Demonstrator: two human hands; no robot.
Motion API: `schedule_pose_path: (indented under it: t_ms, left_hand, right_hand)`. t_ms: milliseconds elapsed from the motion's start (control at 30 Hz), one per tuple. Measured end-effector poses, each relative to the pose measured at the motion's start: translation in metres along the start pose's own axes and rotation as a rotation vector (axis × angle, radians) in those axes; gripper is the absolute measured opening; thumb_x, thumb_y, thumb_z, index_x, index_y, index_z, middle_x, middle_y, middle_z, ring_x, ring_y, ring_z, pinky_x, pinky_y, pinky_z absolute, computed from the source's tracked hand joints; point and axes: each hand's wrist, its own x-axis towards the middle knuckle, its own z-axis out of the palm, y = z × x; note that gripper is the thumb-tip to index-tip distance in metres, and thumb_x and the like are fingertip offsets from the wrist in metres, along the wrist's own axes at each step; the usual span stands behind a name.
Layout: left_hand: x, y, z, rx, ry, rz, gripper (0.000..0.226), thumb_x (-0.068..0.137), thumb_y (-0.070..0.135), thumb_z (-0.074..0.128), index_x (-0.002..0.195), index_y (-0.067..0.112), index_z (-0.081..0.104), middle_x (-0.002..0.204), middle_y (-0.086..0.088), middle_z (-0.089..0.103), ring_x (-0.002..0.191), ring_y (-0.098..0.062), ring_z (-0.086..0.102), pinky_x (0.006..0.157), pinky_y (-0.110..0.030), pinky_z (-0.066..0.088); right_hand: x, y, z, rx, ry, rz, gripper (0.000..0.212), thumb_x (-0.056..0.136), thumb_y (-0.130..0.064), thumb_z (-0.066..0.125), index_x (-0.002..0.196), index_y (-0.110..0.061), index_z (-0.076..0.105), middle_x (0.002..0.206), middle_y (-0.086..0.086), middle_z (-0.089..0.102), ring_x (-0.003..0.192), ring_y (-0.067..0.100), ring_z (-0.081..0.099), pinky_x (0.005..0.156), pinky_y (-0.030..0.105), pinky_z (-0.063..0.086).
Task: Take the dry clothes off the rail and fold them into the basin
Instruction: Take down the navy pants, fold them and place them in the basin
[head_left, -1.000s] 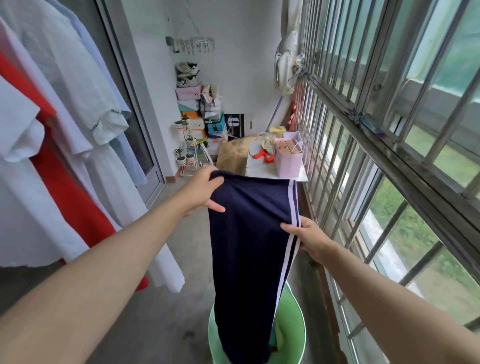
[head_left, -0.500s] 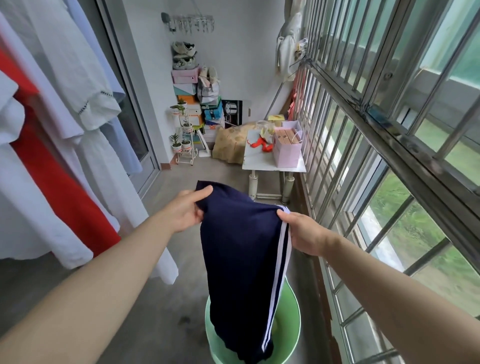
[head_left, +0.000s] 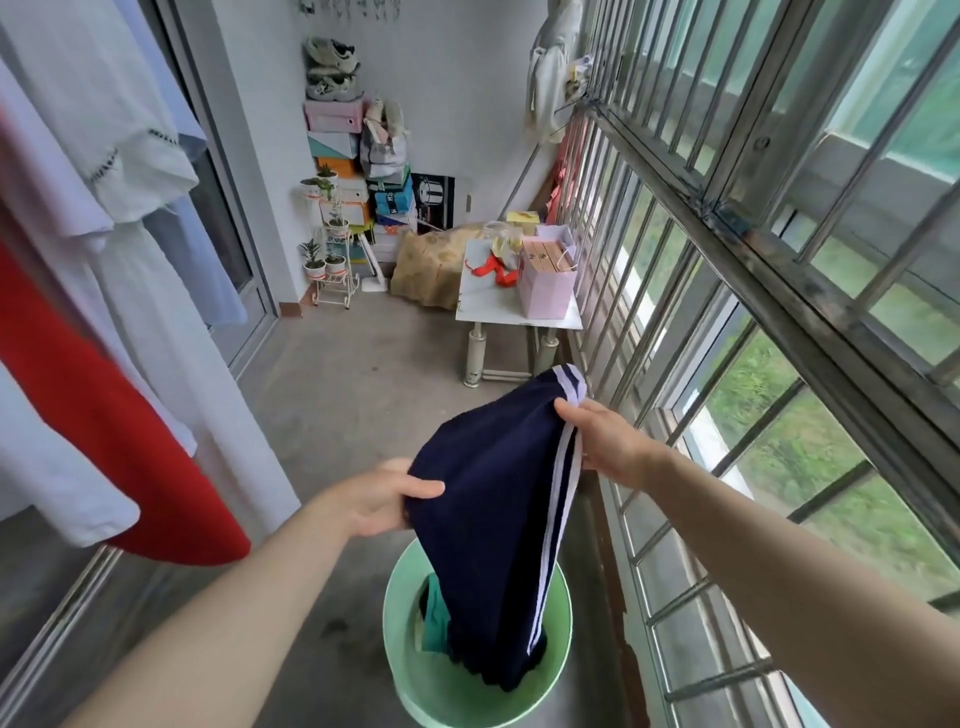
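Note:
A navy garment with white side stripes hangs between my hands over the green basin on the floor. Its lower end reaches down into the basin, where a teal piece of clothing lies. My left hand grips the garment's left top edge. My right hand pinches the striped right edge, held higher than the left. White clothes and a red garment hang at the left; the rail itself is out of view.
A barred window runs along the right. A small white table with a pink bag stands ahead. Stacked shoe boxes and a plant stand fill the far corner. A glass door is left.
Both hands have come down with the navy garment, the left lower than the right, and its lower end has sunk into the basin. My view has tilted downward.

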Motion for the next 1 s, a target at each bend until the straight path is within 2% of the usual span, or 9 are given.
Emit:
schedule_pose_path:
  t_ms: [167, 300, 400, 500, 567, 733, 867, 933, 1000]
  left_hand:
    - [0.010, 0.006, 0.008, 0.089, 0.407, 0.082, 0.053, 0.088, -0.003, 0.058, 0.134, 0.017, 0.041, 0.101, -0.012, 0.061, 0.079, -0.021, 0.059, 0.060, -0.027, 0.048]
    - [0.019, 0.017, 0.011, -0.003, 0.448, 0.291, 0.042, 0.095, -0.002, 0.046, 0.125, 0.026, 0.050, 0.077, -0.010, 0.059, 0.060, -0.016, 0.056, 0.056, -0.025, 0.046]
    - [0.022, 0.005, 0.015, 0.182, 0.370, 0.042, 0.035, 0.100, 0.009, 0.037, 0.121, 0.035, 0.049, 0.077, -0.006, 0.054, 0.056, -0.014, 0.044, 0.052, -0.022, 0.035]
    - [0.029, -0.014, 0.021, 0.351, 0.340, -0.084, 0.032, 0.097, 0.005, 0.038, 0.103, 0.031, 0.055, 0.082, -0.009, 0.055, 0.055, -0.014, 0.045, 0.052, -0.020, 0.037]
    - [0.031, -0.014, 0.023, 0.373, 0.415, -0.051, 0.034, 0.096, -0.004, 0.034, 0.083, 0.019, 0.057, 0.073, -0.011, 0.052, 0.043, -0.011, 0.045, 0.040, -0.012, 0.033]
    - [0.031, 0.005, 0.024, 0.441, 0.470, -0.069, 0.039, 0.097, -0.005, 0.029, 0.072, 0.011, 0.055, 0.069, -0.009, 0.052, 0.054, -0.017, 0.046, 0.031, -0.009, 0.032]
    - [0.030, 0.015, 0.024, 0.541, 0.469, -0.126, 0.024, 0.091, 0.000, 0.048, 0.073, 0.010, 0.061, 0.061, -0.007, 0.054, 0.050, -0.017, 0.047, 0.043, -0.016, 0.036]
    - [0.029, 0.018, 0.020, 0.623, 0.430, -0.156, 0.023, 0.089, 0.011, 0.059, 0.066, 0.009, 0.056, 0.050, -0.003, 0.049, 0.043, -0.016, 0.044, 0.049, -0.018, 0.034]
    - [0.026, 0.020, 0.016, 0.700, 0.322, -0.194, 0.029, 0.083, 0.028, 0.070, 0.071, 0.003, 0.063, 0.058, -0.007, 0.056, 0.052, -0.019, 0.050, 0.056, -0.025, 0.042]
  right_hand:
    - [0.007, 0.029, -0.012, -0.591, 0.243, -0.019, 0.044, 0.099, -0.037, 0.042, 0.101, 0.005, 0.053, 0.098, 0.015, 0.059, 0.092, 0.027, 0.056, 0.086, 0.037, 0.044]
    - [0.011, 0.021, -0.008, -0.277, 0.295, -0.022, 0.033, 0.100, -0.031, 0.042, 0.112, -0.004, 0.057, 0.107, 0.008, 0.062, 0.100, 0.024, 0.059, 0.090, 0.034, 0.045]
    - [0.006, 0.024, -0.015, -0.060, 0.023, 0.232, 0.021, 0.097, -0.023, 0.052, 0.117, -0.019, 0.057, 0.110, 0.007, 0.066, 0.097, 0.025, 0.064, 0.089, 0.040, 0.052]
    - [0.011, 0.054, -0.021, -0.446, 0.049, 0.335, 0.071, 0.092, -0.020, 0.058, 0.150, -0.031, 0.019, 0.146, 0.002, 0.039, 0.122, 0.029, 0.050, 0.095, 0.043, 0.049]
    - [0.011, 0.062, -0.017, -0.335, 0.137, 0.315, 0.075, 0.094, -0.019, 0.055, 0.151, -0.036, 0.009, 0.151, 0.002, 0.029, 0.118, 0.029, 0.052, 0.093, 0.045, 0.050]
    - [0.013, 0.061, -0.005, -0.114, 0.089, 0.317, 0.041, 0.100, -0.009, 0.033, 0.127, -0.025, 0.060, 0.107, 0.008, 0.060, 0.087, 0.024, 0.055, 0.087, 0.038, 0.051]
    - [0.010, 0.058, 0.001, -0.258, 0.084, 0.308, 0.030, 0.100, -0.013, 0.038, 0.110, -0.014, 0.067, 0.091, 0.006, 0.060, 0.071, 0.018, 0.055, 0.064, 0.028, 0.051]
    - [0.009, 0.058, -0.002, -0.338, -0.019, 0.353, 0.027, 0.093, -0.032, 0.055, 0.108, -0.012, 0.065, 0.094, 0.010, 0.061, 0.076, 0.021, 0.058, 0.072, 0.035, 0.052]
    - [0.009, 0.059, -0.007, -0.443, -0.156, 0.414, 0.049, 0.079, -0.046, 0.071, 0.118, -0.019, 0.059, 0.115, 0.003, 0.061, 0.102, 0.023, 0.060, 0.083, 0.038, 0.052]
